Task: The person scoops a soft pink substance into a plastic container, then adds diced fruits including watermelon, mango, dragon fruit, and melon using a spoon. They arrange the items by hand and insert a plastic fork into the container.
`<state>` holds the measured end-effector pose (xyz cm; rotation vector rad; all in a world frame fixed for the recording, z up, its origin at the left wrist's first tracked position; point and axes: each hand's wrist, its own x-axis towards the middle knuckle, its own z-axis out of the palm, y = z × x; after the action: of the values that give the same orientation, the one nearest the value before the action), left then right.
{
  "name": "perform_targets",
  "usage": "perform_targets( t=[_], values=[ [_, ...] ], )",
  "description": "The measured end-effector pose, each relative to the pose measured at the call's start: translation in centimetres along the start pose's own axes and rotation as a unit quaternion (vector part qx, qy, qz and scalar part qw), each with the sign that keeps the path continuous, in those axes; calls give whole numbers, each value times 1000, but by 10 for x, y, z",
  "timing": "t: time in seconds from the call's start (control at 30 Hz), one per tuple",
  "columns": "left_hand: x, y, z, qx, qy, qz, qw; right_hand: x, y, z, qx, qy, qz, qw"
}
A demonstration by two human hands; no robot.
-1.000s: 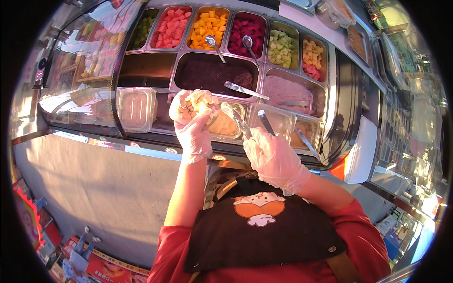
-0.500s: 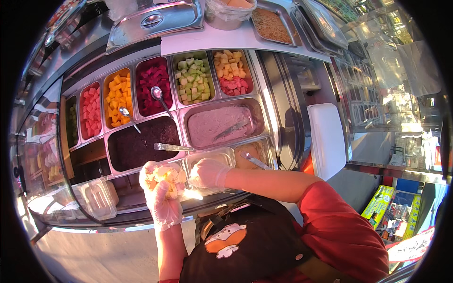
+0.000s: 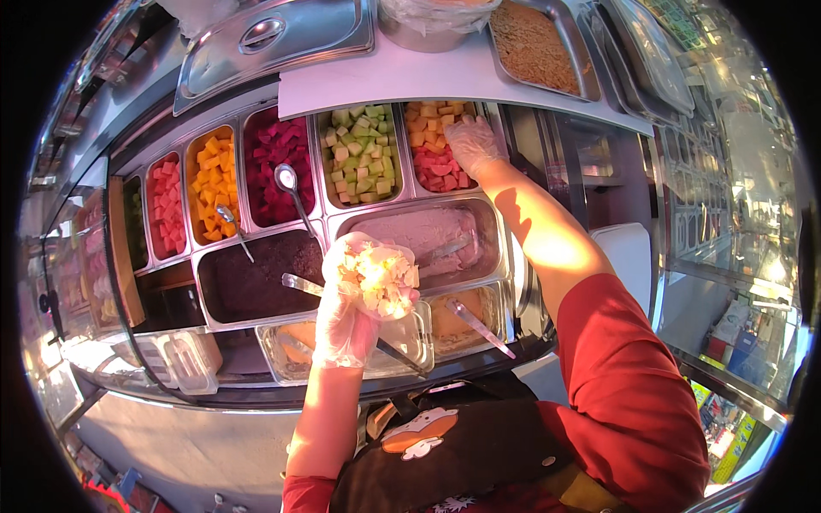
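Over the pan of pale purple ice cream (image 3: 428, 239), your left hand (image 3: 346, 321) in its clear glove is curled around a cup heaped with pale chunks and cream (image 3: 376, 275), gripping it from below and holding it just in front of that pan. Your right hand (image 3: 473, 144), also gloved, reaches well beyond the purple pan into the tray of mixed orange and red fruit cubes (image 3: 432, 158); its fingers are bent down among the cubes, but you cannot tell whether they are pinching any. Left of that tray, and directly behind the purple pan, sits the tray of green and pale melon cubes (image 3: 359, 154). Further left come the deep red fruit tray (image 3: 275, 162) with a spoon (image 3: 291, 192) lying in it, then the yellow-orange fruit tray (image 3: 212, 184). Beside the purple pan on its left lies a dark brown pan (image 3: 248, 282) with a metal scoop handle (image 3: 301, 285) across it. Just in front of the purple pan, a smaller orange-filled pan (image 3: 457, 316) holds another utensil.
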<state>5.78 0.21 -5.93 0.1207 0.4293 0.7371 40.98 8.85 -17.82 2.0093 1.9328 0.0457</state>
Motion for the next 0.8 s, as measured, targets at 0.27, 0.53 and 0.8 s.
perform_targets(
  t=[0.27, 0.53, 0.8],
  values=[
    [26, 7, -26, -158, 13, -37, 987, -31, -17, -45, 246, 114, 95, 958],
    [22, -2, -37, 72, 40, 69, 994, -142, -136, -172, 362, 345, -118, 858],
    [-11, 1, -34, 42, 88, 126, 987, -156, -148, -154, 580, 245, -185, 754]
  ],
)
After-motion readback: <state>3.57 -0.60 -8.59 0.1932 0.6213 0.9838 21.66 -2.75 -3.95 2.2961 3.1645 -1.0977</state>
